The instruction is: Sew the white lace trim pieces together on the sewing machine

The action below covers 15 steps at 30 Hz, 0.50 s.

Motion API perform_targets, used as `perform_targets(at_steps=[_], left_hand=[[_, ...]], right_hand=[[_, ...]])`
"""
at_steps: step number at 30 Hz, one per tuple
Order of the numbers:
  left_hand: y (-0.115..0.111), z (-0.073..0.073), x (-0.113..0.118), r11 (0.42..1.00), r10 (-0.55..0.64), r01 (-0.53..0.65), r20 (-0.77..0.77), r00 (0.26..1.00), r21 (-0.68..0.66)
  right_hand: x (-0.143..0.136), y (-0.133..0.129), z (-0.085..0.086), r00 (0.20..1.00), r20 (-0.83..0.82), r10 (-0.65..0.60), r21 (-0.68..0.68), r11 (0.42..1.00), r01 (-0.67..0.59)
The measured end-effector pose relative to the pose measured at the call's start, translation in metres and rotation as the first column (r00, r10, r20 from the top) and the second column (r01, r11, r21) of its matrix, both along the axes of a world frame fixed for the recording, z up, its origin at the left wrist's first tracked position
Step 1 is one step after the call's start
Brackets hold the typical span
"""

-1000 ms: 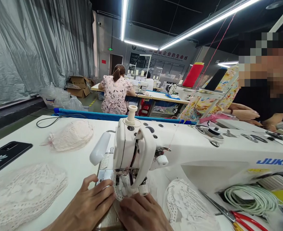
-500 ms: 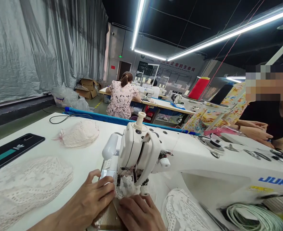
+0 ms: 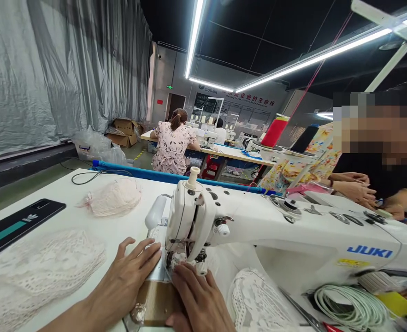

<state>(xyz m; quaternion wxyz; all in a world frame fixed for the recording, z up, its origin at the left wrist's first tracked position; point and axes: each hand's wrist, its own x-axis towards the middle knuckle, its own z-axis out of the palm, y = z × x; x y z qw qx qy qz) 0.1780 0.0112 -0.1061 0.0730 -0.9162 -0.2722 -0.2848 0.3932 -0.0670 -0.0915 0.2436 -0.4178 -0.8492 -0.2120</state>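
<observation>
A white sewing machine point(image 3: 189, 212) stands in front of me, its needle area over a piece of white lace point(image 3: 177, 259). My left hand point(image 3: 129, 274) lies beside the needle plate, fingers spread and stretched forward, with nothing in its grasp. My right hand point(image 3: 199, 295) rests flat just right of the needle, fingertips on the lace under the presser area, fingers extended. The thumb's contact is unclear. More lace pieces point(image 3: 258, 302) lie to the right under the machine arm, and a lace stack point(image 3: 47, 272) lies on the left.
A phone point(image 3: 23, 226) and a pinkish lace cup point(image 3: 113, 197) are on the table's left. Scissors point(image 3: 302, 309) and a coil of pale green cord point(image 3: 350, 306) sit at the right. Red and black thread cones point(image 3: 275, 131) stand beyond. Other people sit ahead and at the right.
The view has shifted slightly. My left hand's fingers have straightened from a curled pose, and my right hand has moved a little closer to the needle. Less lace shows beside the needle.
</observation>
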Motion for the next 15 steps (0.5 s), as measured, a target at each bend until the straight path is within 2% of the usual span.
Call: perform_targets(at_steps=[4,7,9,10,11,12,13,14,15], left_hand=[[0.001,0.003,0.000,1.000,0.000,0.000,0.046,0.999,0.003],[-0.007,0.011,-0.004,1.000,-0.017,0.018,0.068,0.998,-0.018],[-0.021,0.016,-0.010,0.997,-0.017,0.024,0.087,0.996,-0.075],[-0.030,0.019,-0.015,0.990,-0.018,0.034,0.113,0.993,-0.139],[-0.041,0.021,-0.019,0.969,-0.013,0.051,0.156,0.988,-0.243],[-0.052,0.025,-0.023,0.921,-0.004,0.088,0.215,0.977,-0.380],[-0.064,0.028,-0.027,0.830,0.010,0.151,0.284,0.959,-0.536],[-0.076,0.033,-0.029,0.683,0.035,0.241,0.361,0.932,-0.689],[-0.087,0.037,-0.031,0.484,0.081,0.350,0.439,0.895,-0.802]], right_hand=[[-0.006,0.002,0.000,0.995,-0.073,-0.072,-0.066,0.996,0.067],[-0.013,0.002,0.005,0.986,-0.154,-0.066,-0.098,0.994,0.051],[-0.015,-0.005,0.016,0.979,-0.202,0.016,-0.165,0.985,-0.050],[-0.016,-0.011,0.025,0.967,-0.250,0.058,-0.238,0.964,-0.119],[-0.015,-0.019,0.035,0.945,-0.316,0.086,-0.341,0.919,-0.198],[-0.014,-0.027,0.046,0.906,-0.417,0.069,-0.447,0.853,-0.270],[-0.012,-0.036,0.058,0.850,-0.526,0.002,-0.549,0.763,-0.341],[-0.009,-0.046,0.069,0.777,-0.623,-0.090,-0.627,0.651,-0.427],[-0.007,-0.055,0.079,0.693,-0.697,-0.184,-0.660,0.543,-0.519]])
